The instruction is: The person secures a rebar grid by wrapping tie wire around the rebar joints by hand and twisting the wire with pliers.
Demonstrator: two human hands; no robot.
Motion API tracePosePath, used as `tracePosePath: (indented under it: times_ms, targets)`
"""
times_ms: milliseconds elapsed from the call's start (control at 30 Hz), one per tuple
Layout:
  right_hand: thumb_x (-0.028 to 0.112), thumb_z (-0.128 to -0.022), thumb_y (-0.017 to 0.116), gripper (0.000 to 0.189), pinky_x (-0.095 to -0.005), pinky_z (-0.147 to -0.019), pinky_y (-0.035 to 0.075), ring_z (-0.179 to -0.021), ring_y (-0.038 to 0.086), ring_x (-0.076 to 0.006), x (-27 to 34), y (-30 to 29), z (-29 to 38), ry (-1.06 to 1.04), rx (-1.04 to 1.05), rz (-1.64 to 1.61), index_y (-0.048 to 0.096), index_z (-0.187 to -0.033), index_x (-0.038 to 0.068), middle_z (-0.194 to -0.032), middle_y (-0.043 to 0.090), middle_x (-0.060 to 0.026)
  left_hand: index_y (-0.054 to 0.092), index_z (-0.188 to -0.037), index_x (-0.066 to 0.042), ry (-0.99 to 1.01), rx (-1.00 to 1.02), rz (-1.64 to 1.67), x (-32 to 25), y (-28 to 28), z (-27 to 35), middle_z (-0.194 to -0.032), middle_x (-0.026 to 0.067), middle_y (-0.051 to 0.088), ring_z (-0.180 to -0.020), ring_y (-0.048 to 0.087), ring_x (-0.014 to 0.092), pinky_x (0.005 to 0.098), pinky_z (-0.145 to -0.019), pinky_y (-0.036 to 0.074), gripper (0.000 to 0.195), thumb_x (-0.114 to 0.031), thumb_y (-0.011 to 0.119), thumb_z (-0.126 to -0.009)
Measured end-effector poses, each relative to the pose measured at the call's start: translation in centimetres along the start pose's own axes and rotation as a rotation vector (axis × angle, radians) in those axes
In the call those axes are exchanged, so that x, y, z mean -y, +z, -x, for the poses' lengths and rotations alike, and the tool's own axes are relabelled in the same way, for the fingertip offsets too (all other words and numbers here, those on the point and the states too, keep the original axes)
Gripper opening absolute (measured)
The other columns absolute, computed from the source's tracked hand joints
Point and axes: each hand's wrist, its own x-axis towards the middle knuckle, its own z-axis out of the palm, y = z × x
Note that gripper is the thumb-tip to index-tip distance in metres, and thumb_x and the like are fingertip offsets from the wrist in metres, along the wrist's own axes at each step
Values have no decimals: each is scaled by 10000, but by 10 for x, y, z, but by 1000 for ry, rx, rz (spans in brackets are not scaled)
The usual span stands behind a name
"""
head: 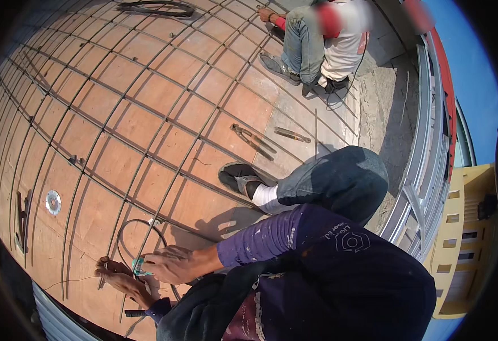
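Note:
My left hand (119,278) is at the lower left, its fingertips bent together at a steel reinforcing bar near its end. A thin wire (68,280) runs leftward from those fingers. Beside it, my right hand (170,263) grips a small teal object (139,267) against the neighbouring bar; the fingers hide most of it, so its kind is unclear. A dark cable (120,234) loops behind both hands. Close to my left wrist lies a black ribbed handle (135,313). The crossed bars form a rebar grid (147,153) over plywood sheets (151,132).
End-cutting nippers (253,141) and another hand tool (292,134) lie beyond my right foot (241,178). A cutting disc (53,202) and dark pliers (22,221) are at left. A wire coil (159,8) lies far off. A co-worker (317,47) crouches near the concrete edge (385,111).

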Motion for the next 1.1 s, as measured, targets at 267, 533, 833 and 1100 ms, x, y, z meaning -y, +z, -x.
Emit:
tracePosePath:
  times_ms: [267, 533, 833, 1100]
  targets:
    - [302, -1054, 507, 426, -363, -747, 540, -846, 671, -237, -75, -54, -67, 856, -50, -1010, 511, -1271, -64, -915, 676, -157, 567, -1175, 11, 108, 733, -202, 7, 66, 52, -766, -29, 484, -630, 347, 45, 235, -547, 272, 508, -435, 333, -1109]
    - [381, -1063, 528, 436, -221, -631, 492, -730, 593, -68, -101, -67, -65, 874, -88, -1202, 654, -1167, -23, -839, 666, -17, 539, -829, -71, -458, 917, -26, -2, 54, 58, -587, -49, 366, -490, 339, 64, 262, -460, 251, 487, -460, 398, -1085]
    - [251, -998, 662, 358, -196, -487, 459, -627, 570, -51, -102, -72, -65, 911, -155, -1372, 603, -1217, -26, -833, 642, -41, 612, -822, -43, -489, 942, 49, 38, 23, 76, -587, -31, 455, -510, 388, 66, 258, -492, 284, 503, -427, 405, -1073]
    - [115, -984, 603, 481, -244, -511, 507, -607, 621, -105, -101, -87, -70, 758, -166, -953, 438, -1418, -11, -796, 662, -93, 609, -936, -15, -351, 882, 12, 33, 23, 88, -587, -45, 420, -485, 364, 53, 237, -458, 241, 423, -368, 427, -1081]
